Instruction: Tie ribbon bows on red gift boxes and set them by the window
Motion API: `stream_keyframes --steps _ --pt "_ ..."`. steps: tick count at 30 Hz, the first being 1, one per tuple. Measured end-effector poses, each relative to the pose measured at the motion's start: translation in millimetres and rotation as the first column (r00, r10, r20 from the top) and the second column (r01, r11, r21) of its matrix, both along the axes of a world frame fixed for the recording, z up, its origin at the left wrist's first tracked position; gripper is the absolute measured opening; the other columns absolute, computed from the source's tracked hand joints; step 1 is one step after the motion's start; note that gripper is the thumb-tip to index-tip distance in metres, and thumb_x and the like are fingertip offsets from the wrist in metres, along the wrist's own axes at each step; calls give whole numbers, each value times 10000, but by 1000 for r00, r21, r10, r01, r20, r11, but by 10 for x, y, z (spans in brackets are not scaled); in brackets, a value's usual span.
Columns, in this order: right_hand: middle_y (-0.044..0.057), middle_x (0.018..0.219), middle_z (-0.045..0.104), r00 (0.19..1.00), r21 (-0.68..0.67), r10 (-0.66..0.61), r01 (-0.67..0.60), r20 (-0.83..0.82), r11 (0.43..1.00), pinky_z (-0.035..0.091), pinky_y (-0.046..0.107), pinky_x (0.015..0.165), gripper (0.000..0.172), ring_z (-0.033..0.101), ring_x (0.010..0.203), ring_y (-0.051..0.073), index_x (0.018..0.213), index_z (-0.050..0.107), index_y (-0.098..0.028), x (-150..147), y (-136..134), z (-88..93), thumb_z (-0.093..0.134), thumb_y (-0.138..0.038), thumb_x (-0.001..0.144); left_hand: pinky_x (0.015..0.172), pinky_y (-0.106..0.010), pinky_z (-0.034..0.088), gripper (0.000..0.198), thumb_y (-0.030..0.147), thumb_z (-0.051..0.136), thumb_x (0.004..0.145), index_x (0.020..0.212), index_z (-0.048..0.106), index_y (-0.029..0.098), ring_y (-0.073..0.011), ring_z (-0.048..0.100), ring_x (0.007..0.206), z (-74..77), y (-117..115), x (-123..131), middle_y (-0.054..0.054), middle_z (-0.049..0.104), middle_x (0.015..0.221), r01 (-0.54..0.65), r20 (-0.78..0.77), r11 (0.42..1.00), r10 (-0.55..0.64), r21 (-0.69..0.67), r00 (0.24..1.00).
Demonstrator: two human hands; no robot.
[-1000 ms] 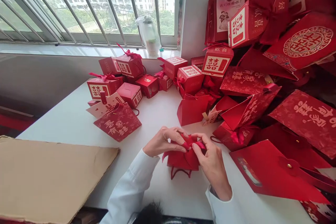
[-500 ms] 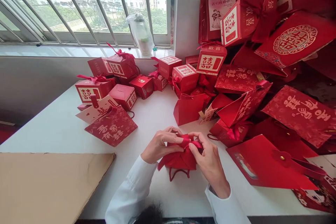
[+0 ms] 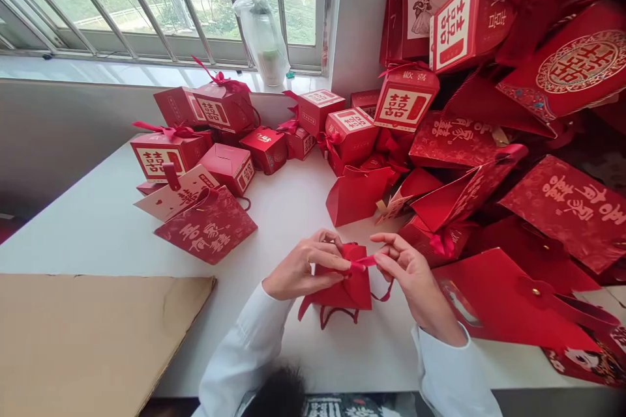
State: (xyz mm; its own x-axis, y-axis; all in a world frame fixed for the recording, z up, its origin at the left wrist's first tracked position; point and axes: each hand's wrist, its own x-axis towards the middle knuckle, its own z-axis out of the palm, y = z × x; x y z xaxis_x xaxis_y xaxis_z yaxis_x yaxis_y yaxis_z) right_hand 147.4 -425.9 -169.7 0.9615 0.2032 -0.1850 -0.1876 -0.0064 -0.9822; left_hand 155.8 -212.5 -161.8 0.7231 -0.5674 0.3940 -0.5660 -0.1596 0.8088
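A small red gift box [image 3: 356,294] with a cord handle at its near side sits on the white table in front of me. Red ribbon [image 3: 362,264] crosses its top. My left hand [image 3: 308,264] pinches the ribbon over the box from the left, fingers closed on it. On the right, my right hand [image 3: 403,273] holds the ribbon's other part between thumb and fingertip, pulled out a little to the side. One ribbon end loops down at the box's right, another hangs at its lower left. The knot itself is partly covered by my left fingers.
A heap of red boxes and bags [image 3: 469,169] fills the right side. Several ribboned red boxes [image 3: 227,107] stand at the back left, with a patterned red bag [image 3: 208,225] before them. Cardboard [image 3: 98,339] lies at near left. A plastic-wrapped cup [image 3: 267,45] stands on the windowsill.
My right hand has moved right, away from the box's middle, drawing the ribbon out sideways. My left hand stays on the box. The camera view has tilted slightly downward.
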Motion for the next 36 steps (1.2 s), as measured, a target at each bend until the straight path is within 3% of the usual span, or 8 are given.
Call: stream_keyframes --steps 6,11,18,22,25,29,34,36 --pt "-26 810 539 992 -231 20 9 125 973 387 220 592 283 496 684 109 1051 563 -224 100 -65 55 615 -284 779 863 -331 437 184 207 579 874 888 761 223 -186 504 873 -3 18 8 -63 675 712 43 11 999 -43 -13 999" --pt "-6 835 594 954 -529 121 43 273 848 408 243 616 218 539 700 132 997 601 -219 136 -8 218 555 -205 784 864 -336 445 199 267 577 876 813 746 182 -194 515 879 22 12 -3 -72 676 711 20 0 1000 -20 12 1000" --pt "30 941 633 753 -721 392 154 528 676 460 275 682 331 601 786 166 1102 565 -215 262 129 386 470 -94 809 835 -293 463 78 242 623 840 879 642 177 -177 578 904 -5 -38 -63 -41 686 818 -86 -135 996 89 30 987" --pt "35 944 627 643 -817 558 195 525 543 471 274 663 407 609 807 173 1177 526 -216 345 181 433 441 -46 817 821 -300 465 310 254 678 791 1018 473 201 -149 638 780 -36 -80 -108 19 695 782 -186 -246 980 199 76 949" --pt "40 916 623 563 -836 629 251 536 488 463 260 641 388 600 797 168 1171 525 -200 343 220 495 423 -26 839 877 -305 449 407 214 704 764 1066 432 206 -169 640 904 -8 -110 -137 23 706 760 -228 -273 969 245 94 930" --pt "40 855 608 400 -829 726 265 560 493 449 263 652 335 569 769 162 1191 519 -189 244 250 607 382 -66 911 887 -300 448 459 187 711 754 1117 429 184 -185 607 996 49 -141 -165 24 695 696 -267 -316 960 280 84 907" --pt "54 896 623 307 -799 739 184 599 572 466 256 700 299 580 807 147 1177 527 -166 72 319 749 373 -82 935 734 -265 464 100 217 642 796 833 560 174 -155 604 780 62 -188 -177 13 650 772 -316 -237 934 349 168 907" --pt "62 892 634 259 -787 744 192 616 586 474 265 686 318 588 800 150 1185 529 -145 -7 370 770 361 -59 929 689 -252 452 77 209 611 802 750 568 171 -151 580 765 71 -204 -182 11 624 763 -357 -191 910 396 208 898"
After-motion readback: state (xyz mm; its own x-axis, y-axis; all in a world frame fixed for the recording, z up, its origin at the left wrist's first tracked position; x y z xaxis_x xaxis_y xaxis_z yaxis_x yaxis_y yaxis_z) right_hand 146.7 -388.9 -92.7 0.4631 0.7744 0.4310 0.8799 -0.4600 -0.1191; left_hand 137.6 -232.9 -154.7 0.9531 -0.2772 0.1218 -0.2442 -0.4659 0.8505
